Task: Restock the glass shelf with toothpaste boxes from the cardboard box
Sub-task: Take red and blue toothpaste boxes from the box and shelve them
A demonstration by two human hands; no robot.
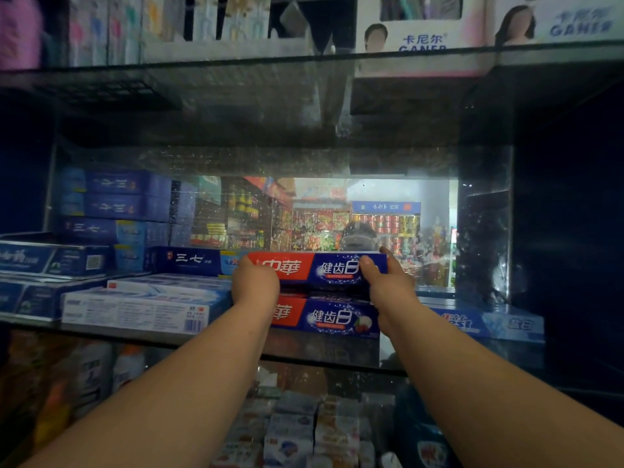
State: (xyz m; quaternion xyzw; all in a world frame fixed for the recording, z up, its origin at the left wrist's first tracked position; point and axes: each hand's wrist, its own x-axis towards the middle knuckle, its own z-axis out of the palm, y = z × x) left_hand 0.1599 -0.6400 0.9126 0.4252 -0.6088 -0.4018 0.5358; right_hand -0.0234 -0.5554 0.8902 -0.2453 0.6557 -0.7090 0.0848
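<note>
A red-and-blue toothpaste box (317,267) is held level over the glass shelf (320,358), just above a matching red-and-blue box (326,317) that lies on the shelf. My left hand (255,282) grips its left end and my right hand (388,278) grips its right end. Whether the held box rests on the lower one I cannot tell. The cardboard box is out of view.
White-and-blue toothpaste boxes (141,305) lie to the left, with dark blue boxes (114,204) stacked behind them. A light blue box (486,320) lies to the right. A mirror (337,214) backs the shelf. Another glass shelf (304,59) hangs overhead; small packets (297,430) sit below.
</note>
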